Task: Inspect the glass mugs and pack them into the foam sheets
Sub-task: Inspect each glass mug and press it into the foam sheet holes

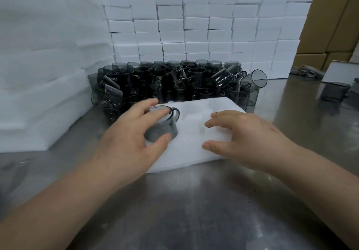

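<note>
Right now, from the left: a tall foam stack stands at the bench's edge. Just beside it the left hand grips a grey mug, thumb against the near side low down, fingers curled over the far rim. The mug sits on the left end of the foam sheet, about upright with its mouth up, so far as I can tell, and its handle points away and to the right.

The sheet's long axis runs left to right in front of the person, so most of the free foam lies to the mug's right. That is the relation I would say the next move turns on: the right hand is the nearer one to that free foam and looks better placed to bring it over the mug.

That hand holds nothing. Its fingers are spread and loosely bent low over the sheet's right half; I cannot tell whether the tips press the foam or only hover.

Behind the sheet is the mug pile, unpacked.
</note>
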Motion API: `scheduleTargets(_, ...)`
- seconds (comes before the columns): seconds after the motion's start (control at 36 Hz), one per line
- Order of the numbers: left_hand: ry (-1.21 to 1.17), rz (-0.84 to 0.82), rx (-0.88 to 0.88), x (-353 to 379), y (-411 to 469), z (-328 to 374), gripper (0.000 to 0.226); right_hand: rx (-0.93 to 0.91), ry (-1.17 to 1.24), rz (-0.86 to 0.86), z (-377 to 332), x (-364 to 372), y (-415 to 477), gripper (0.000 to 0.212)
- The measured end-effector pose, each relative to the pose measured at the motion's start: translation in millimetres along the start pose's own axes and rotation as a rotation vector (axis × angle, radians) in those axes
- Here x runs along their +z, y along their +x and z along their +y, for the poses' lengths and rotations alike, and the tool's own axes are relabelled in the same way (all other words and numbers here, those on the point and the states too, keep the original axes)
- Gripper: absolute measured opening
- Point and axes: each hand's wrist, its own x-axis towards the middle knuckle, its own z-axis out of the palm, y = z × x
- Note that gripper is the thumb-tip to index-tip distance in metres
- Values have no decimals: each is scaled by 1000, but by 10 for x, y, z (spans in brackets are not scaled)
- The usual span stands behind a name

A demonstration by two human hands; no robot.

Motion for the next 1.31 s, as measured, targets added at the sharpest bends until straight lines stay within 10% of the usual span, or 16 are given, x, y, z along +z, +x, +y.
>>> scheduleTargets(1.31, 172, -174, -99, -16, 62, 94, 54, 19, 20, -3, -32, 10, 11, 56)
